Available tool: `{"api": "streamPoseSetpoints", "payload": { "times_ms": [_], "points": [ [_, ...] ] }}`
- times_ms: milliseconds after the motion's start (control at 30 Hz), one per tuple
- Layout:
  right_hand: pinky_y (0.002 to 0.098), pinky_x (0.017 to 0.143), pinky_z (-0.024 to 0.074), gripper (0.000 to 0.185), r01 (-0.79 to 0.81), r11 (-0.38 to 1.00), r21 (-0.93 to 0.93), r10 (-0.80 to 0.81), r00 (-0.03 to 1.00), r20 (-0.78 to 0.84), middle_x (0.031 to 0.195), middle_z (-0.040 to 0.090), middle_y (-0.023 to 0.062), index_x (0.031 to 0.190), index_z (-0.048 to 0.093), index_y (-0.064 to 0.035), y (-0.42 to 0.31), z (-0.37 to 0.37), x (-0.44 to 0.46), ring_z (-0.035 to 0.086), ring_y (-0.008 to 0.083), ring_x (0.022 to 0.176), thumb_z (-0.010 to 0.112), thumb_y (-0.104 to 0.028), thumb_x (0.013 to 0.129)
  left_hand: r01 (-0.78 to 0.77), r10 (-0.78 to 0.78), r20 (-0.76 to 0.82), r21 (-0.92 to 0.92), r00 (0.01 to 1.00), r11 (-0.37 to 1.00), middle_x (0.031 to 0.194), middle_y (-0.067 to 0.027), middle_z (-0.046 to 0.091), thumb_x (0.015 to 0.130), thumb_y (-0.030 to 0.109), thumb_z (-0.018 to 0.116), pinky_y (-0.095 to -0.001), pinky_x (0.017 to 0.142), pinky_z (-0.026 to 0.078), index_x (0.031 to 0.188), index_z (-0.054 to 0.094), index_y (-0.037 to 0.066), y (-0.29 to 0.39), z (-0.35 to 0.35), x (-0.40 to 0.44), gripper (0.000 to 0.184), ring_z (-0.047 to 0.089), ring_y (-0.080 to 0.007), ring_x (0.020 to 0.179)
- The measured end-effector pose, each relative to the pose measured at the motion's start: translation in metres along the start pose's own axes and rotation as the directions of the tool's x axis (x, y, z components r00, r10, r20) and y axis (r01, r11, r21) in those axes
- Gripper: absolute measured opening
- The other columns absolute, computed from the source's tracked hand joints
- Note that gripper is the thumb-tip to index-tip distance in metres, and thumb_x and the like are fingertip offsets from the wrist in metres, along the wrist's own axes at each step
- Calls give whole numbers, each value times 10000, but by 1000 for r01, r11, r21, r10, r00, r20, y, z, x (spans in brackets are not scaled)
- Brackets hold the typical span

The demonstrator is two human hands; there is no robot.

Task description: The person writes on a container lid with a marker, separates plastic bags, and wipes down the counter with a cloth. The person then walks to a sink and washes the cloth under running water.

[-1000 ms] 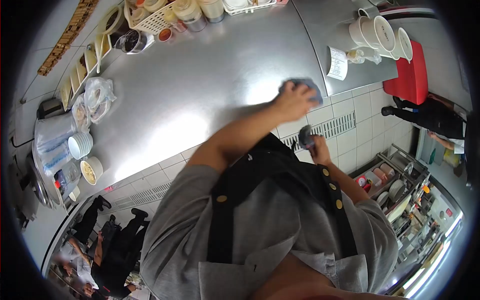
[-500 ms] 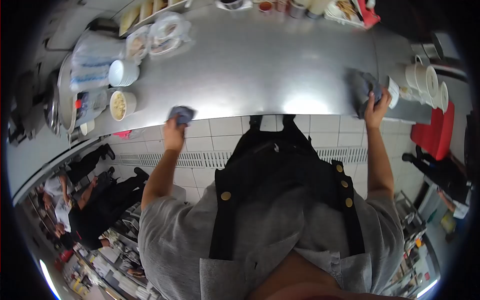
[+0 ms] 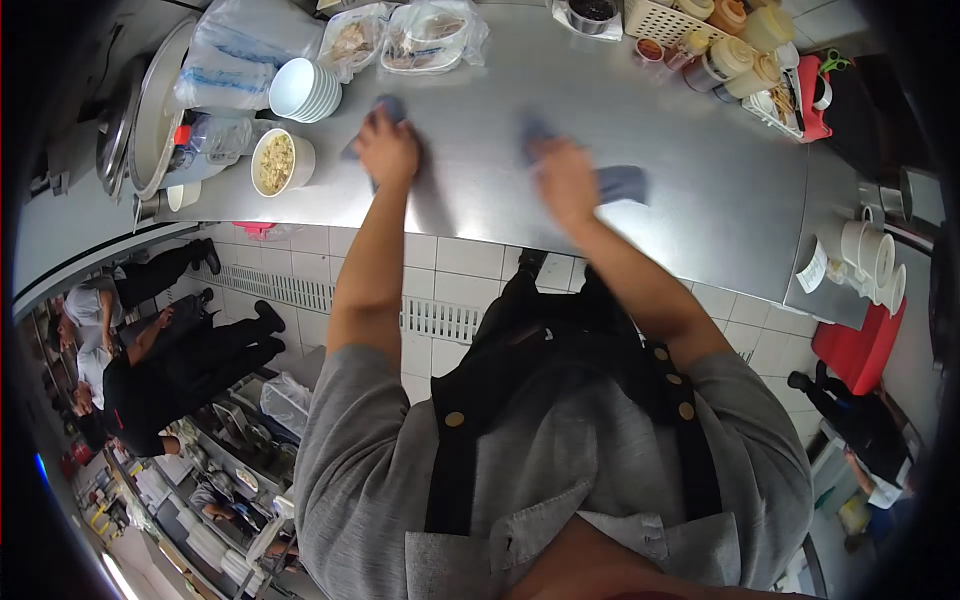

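Observation:
My left hand [image 3: 388, 152] is closed on a dark grey-blue cloth [image 3: 392, 106] on the steel counter [image 3: 480, 110], right of a white tub [image 3: 284, 163] of chopped food and a stack of pale bowls [image 3: 305, 90]. Farther right, my right hand [image 3: 565, 180], blurred by motion, grips another grey-blue cloth [image 3: 622, 185] that spreads out on both sides of its fingers. The hands are apart. Wrapped food packs [image 3: 430, 38] lie beyond my left hand.
A basket of sauce bottles [image 3: 725, 60] stands at the back right, with a red holder [image 3: 812, 100] beside it. White cups [image 3: 868, 250] and a paper slip [image 3: 812, 266] are far right. People [image 3: 150, 370] are behind me at lower left.
The view has swung left. From wide apart, my hands have come closer together; my right hand has moved left across the counter with its cloth, and my left has moved farther onto the counter.

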State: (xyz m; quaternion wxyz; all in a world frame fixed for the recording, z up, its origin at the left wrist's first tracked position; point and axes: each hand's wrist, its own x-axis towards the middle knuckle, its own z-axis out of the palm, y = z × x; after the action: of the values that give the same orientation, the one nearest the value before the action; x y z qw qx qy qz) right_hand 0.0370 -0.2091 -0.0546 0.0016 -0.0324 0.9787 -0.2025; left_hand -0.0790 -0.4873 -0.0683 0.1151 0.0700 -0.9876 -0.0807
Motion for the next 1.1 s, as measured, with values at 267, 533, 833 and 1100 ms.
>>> {"api": "streamPoseSetpoints", "payload": {
  "times_ms": [267,533,833,1100],
  "points": [
    [350,910,475,355,156,570,807,-701,604,379,1129,618,117,1141,614,-50,-31,49,-132,591,261,1065,636,-328,922,-730,847,29,-491,531,475,1193,-7,600,813,89,561,-416,807,449,1135,660,188,39,-54,-143,351,515,-287,942],
    [331,990,419,412,-339,596,728,504,863,-11,1210,602,96,1252,563,1,68,-74,-49,531,174,1117,634,-273,952,202,-127,183,-480,975,854,959,-198,609,963,80,483,-395,774,462,1028,602,-29,-227,-75,-150,174,579,-333,897],
    [458,919,433,404,-340,938,-62,283,858,-429,1129,541,217,1278,582,-69,95,-31,32,523,402,1056,583,-312,956,392,-397,-115,-60,911,918,1369,-182,490,901,287,603,-517,1041,299,1333,579,230,-308,-20,4,436,447,-317,1279],
    [426,907,471,412,343,924,172,-350,937,11,1175,539,128,1239,618,-162,-81,13,-18,527,335,1078,677,-207,833,230,-273,-126,-280,954,932,1354,-154,507,889,106,624,-439,1013,372,1255,625,172,-115,-55,-103,371,442,-373,1113]
  ]
}}
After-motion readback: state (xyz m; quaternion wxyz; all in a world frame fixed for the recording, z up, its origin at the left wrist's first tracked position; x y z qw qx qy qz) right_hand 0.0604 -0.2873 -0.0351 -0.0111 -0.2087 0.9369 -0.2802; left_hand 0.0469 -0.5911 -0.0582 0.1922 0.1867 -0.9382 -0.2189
